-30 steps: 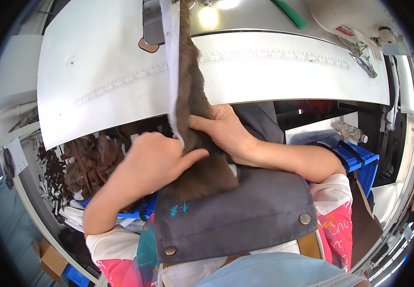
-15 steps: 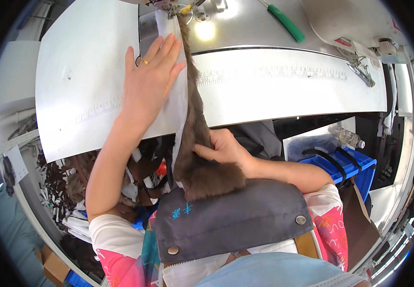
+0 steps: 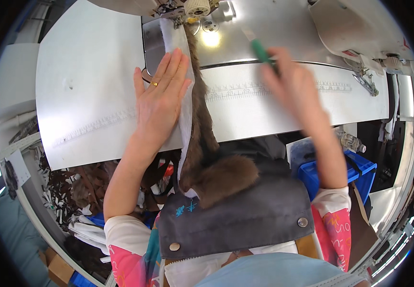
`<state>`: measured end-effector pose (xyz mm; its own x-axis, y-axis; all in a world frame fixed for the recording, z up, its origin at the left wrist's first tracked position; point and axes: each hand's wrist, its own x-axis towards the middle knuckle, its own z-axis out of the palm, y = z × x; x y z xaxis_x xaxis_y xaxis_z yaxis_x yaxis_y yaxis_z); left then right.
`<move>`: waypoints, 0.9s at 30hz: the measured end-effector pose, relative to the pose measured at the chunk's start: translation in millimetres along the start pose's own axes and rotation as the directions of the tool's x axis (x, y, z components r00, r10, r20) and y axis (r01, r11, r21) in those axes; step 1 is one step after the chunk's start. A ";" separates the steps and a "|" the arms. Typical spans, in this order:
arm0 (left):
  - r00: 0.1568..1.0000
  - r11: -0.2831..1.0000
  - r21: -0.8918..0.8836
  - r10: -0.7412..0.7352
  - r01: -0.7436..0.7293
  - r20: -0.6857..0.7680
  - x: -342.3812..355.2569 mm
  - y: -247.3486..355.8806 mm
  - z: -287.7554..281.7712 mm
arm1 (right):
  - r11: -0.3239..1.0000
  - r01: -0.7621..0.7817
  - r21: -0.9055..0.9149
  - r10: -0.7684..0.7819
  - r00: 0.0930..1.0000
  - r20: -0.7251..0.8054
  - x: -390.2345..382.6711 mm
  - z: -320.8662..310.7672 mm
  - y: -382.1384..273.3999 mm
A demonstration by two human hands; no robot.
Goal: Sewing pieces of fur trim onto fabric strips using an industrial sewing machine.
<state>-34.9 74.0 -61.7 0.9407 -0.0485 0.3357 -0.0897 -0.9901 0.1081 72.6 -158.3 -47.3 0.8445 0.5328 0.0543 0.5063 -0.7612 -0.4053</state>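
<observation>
A long strip of brown fur [image 3: 198, 110] with a white backing runs from the sewing machine's presser foot [image 3: 177, 21] down over the table edge onto my lap. My left hand [image 3: 163, 91] lies flat on the white backing, fingers stretched out and close together, pressing it to the table. To the right, my right hand [image 3: 290, 79] is raised over the table, blurred by motion. It grips a green-handled tool [image 3: 261, 50] whose thin shaft points up and left toward the machine bed; the tip is smeared. The fur's lower end lies folded on a dark grey apron flap [image 3: 235, 220].
A white table [image 3: 87, 62] with printed ruler marks surrounds the metal machine bed [image 3: 245, 28]. Another machine head [image 3: 360, 28] stands at the upper right. Fur scraps [image 3: 80, 186] heap below left. A blue crate [image 3: 360, 167] and a plastic bottle [image 3: 351, 142] sit at the right.
My right hand has let go of the fur's lower part, moved up and right, and picked the green-handled tool off the machine bed. My left hand stays flat on the strip.
</observation>
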 end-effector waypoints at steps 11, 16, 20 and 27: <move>1.000 0.999 -0.028 -0.018 0.018 0.007 0.3 -0.2 1.1 | 0.959 0.212 0.190 -0.177 0.967 -0.184 -1.8 39.3 -80.8; 1.000 0.999 -0.040 -0.020 0.021 0.008 0.3 0.2 2.5 | 0.962 0.175 0.211 -0.151 0.981 -0.125 1.1 35.9 -80.4; 1.000 0.999 -0.041 -0.027 0.027 0.013 -0.2 0.0 2.9 | 0.917 0.314 0.246 -0.295 0.949 -0.113 6.7 35.6 -68.2; 0.999 0.998 -0.042 0.042 -0.041 0.028 4.4 -6.4 -8.3 | 0.876 0.455 0.159 -0.476 0.869 0.133 -22.1 9.3 -54.0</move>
<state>-32.9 81.2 -53.1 0.9448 -0.0935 0.3139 -0.1416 -0.9808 0.1339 25.0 -125.6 -35.1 0.4697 0.8749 0.1183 0.8004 -0.3655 -0.4751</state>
